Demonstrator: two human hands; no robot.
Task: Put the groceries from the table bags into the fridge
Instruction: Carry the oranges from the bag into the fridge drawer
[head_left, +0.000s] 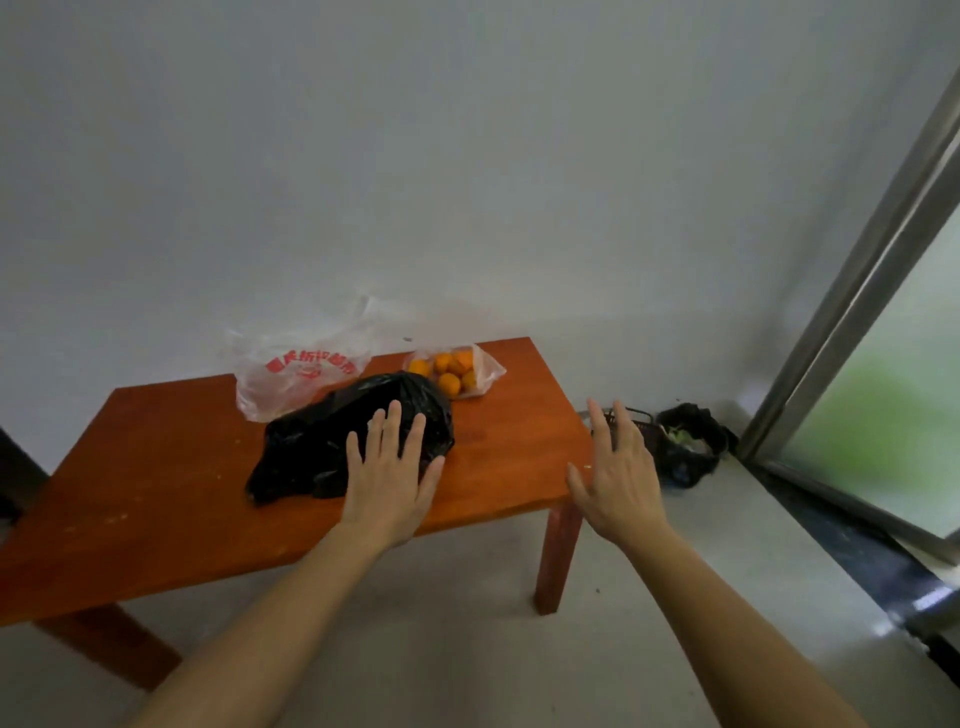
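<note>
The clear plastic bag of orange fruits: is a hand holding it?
No, the clear plastic bag lies beyond the left hand and the right hand, touching neither.

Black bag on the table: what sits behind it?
Behind the black bag, a clear bag of oranges and a white bag with red print. It covers part of each; the white bag's contents cannot be seen.

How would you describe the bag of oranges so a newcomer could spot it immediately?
Start at the reddish wooden table against the white wall. Near its far right corner, behind the black bag, sits a small clear bag. Unlike the white bag with red print, it shows orange fruit inside.
</note>
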